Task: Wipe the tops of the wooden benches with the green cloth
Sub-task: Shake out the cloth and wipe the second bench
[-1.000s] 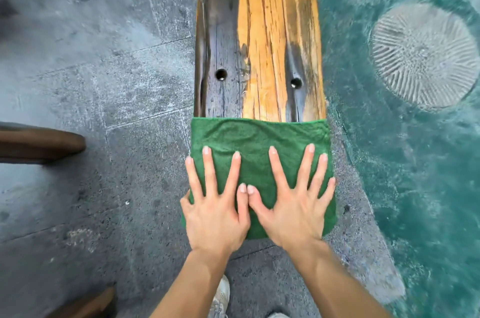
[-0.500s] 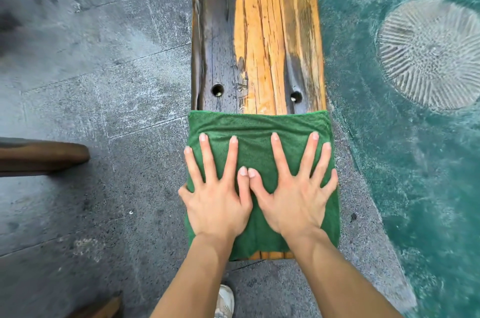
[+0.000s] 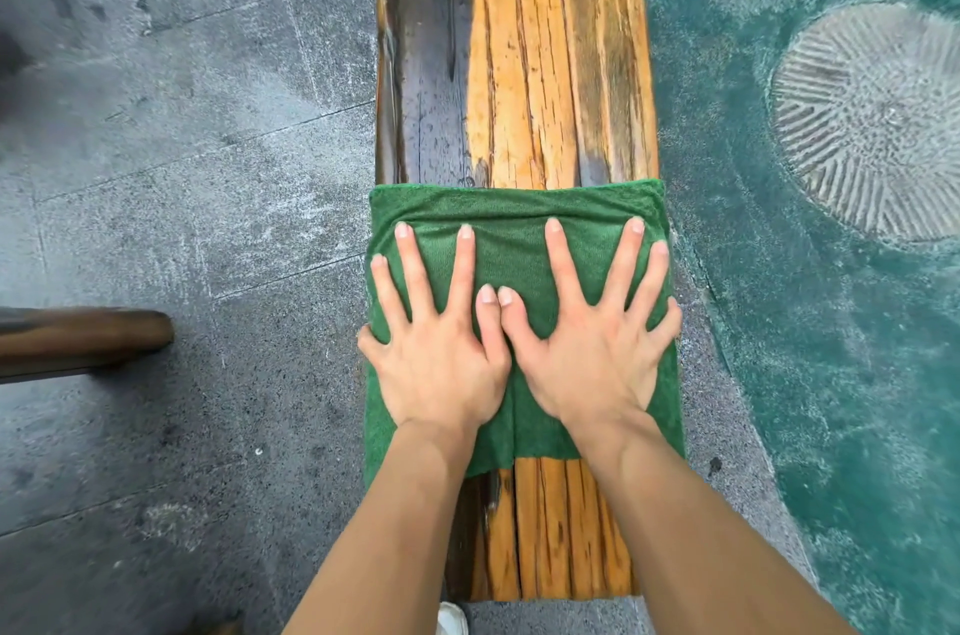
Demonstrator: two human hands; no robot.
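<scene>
A long wooden bench [image 3: 524, 63] of orange and dark weathered planks runs away from me up the middle of the view. The green cloth [image 3: 511, 213] lies spread across its full width, its side edges hanging over both sides. My left hand [image 3: 436, 338] and my right hand [image 3: 587, 338] lie flat on the cloth side by side with fingers spread and thumbs touching. They press on it and do not grip it. Bare bench planks [image 3: 550, 530] show between my forearms, behind the cloth.
Grey stone paving [image 3: 182, 167] lies left of the bench, with the rounded end of another wooden bench [image 3: 88, 338] at the left edge. Teal ground [image 3: 779, 271] with a round ribbed stone [image 3: 872, 120] lies on the right. A white shoe tip [image 3: 451, 620] shows at the bottom.
Both hands have slid the cloth forward along the bench, away from me. It now covers the two holes, and the near end of the bench shows behind it.
</scene>
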